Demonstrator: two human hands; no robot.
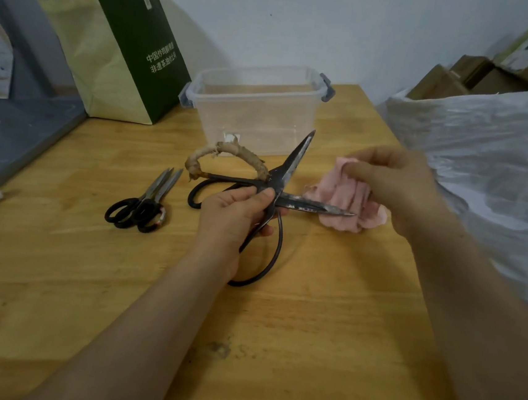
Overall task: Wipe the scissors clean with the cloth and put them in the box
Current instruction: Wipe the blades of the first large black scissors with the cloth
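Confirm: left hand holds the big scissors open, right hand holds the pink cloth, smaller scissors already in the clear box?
No. The head view shows the smaller scissors lying on the table, outside the clear box. The rest is right: the left hand holds the big scissors open, the right hand holds the pink cloth.

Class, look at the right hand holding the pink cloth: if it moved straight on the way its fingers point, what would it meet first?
Probably the upper blade of the large scissors, which the left hand holds open; depth is hard to judge.
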